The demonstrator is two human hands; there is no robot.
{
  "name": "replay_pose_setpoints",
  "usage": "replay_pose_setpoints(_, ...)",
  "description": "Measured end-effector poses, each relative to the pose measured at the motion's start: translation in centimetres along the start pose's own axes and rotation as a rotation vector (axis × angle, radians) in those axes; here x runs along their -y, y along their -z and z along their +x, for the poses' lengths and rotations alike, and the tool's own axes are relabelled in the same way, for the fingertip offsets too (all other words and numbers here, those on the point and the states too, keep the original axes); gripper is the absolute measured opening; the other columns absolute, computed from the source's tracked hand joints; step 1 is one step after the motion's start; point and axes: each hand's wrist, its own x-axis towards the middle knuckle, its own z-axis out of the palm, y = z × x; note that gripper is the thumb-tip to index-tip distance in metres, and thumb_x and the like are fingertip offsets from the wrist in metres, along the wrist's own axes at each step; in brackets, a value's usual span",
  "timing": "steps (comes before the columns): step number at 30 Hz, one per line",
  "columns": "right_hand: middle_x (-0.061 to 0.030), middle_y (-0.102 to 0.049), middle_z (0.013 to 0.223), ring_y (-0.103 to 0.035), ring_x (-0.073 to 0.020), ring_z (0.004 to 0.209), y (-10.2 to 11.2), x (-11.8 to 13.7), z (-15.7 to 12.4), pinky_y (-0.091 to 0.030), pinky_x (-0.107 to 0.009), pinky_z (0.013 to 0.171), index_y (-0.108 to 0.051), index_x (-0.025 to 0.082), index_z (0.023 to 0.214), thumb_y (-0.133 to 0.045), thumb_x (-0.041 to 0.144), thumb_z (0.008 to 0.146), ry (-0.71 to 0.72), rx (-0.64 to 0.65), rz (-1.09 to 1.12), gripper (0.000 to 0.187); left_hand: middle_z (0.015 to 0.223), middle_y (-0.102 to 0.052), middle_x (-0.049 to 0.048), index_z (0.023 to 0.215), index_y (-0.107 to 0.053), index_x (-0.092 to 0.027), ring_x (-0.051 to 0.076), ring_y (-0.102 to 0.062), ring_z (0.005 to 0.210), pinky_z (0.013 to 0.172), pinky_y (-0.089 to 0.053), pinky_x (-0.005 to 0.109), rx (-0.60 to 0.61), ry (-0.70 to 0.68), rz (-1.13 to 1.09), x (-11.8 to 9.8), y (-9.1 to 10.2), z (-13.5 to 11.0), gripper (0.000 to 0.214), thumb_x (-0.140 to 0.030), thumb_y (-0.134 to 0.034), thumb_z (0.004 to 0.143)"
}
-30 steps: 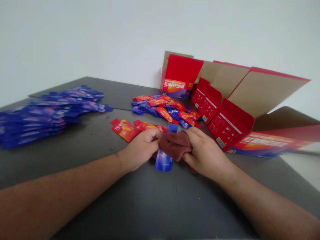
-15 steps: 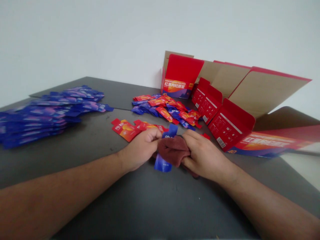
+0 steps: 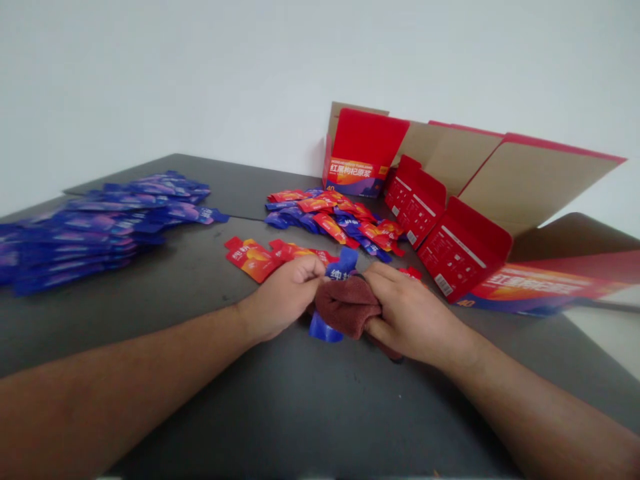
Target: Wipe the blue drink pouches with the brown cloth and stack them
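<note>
A blue pouch [image 3: 327, 329] is held up above the table between my two hands, its spout end away from me. My left hand [image 3: 285, 297] is closed, pinching the pouch's left edge. Closed round a brown cloth [image 3: 347, 303], my right hand [image 3: 407, 310] presses it against the front of the pouch. The cloth covers the pouch's middle, so only its top and bottom show. Just beyond my left hand lie a red pouch [image 3: 253, 258] and more red pouches [image 3: 295, 252], partly hidden by that hand.
A large heap of blue pouches [image 3: 100, 227] lies at the left of the dark table [image 3: 280, 413]. Farther back is a mixed pile of red and blue pouches [image 3: 335, 217]. Opened red cartons, one small [image 3: 355, 177] and one nearer [image 3: 530, 290], line the right side, flaps raised.
The cloth has slid slightly over the pouch, now showing more of the white print near its top. Both hands keep their hold; the view has shifted a little.
</note>
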Motion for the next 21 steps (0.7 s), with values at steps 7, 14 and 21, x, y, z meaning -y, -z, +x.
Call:
replay_pose_setpoints(7, -0.0047, -0.059, 0.095, -0.059, -0.0221, 0.088, 0.01, -0.25, 0.13, -0.049, -0.035, 0.078, -0.053, 0.022, 0.092, -0.061, 0.014, 0.081, -0.040, -0.027, -0.011, 0.016, 0.073, -0.060, -0.0024, 0.086, -0.059, -0.019, 0.010, -0.054, 0.062, 0.058, -0.042, 0.022, 0.002, 0.026, 0.004, 0.11, 0.01, 0.08, 0.019, -0.033, -0.072, 0.090)
replay_pose_setpoints(14, -0.0043, -0.058, 0.093, -0.058, -0.0212, 0.084, 0.22, -0.08, 0.02, -0.047, -0.034, 0.074, -0.051, 0.022, 0.090, -0.061, 0.015, 0.083, -0.067, -0.062, -0.045, 0.014, 0.076, -0.063, -0.0021, 0.089, -0.060, -0.019, 0.011, -0.056, 0.063, 0.059, -0.045, 0.023, 0.023, 0.027, -0.004, -0.25, -0.05, -0.04, 0.020, -0.034, -0.073, 0.089)
replay_pose_setpoints(21, -0.0054, -0.062, 0.098, -0.061, -0.0216, 0.089, 0.22, 0.33, -0.01, -0.051, -0.034, 0.078, -0.056, 0.021, 0.095, -0.063, 0.014, 0.083, 0.038, 0.064, 0.020, 0.016, 0.071, -0.056, -0.0041, 0.081, -0.057, -0.018, 0.009, -0.050, 0.061, 0.057, -0.040, 0.021, -0.004, -0.016, 0.052, -0.44, -0.11, -0.10, 0.019, -0.029, -0.071, 0.089)
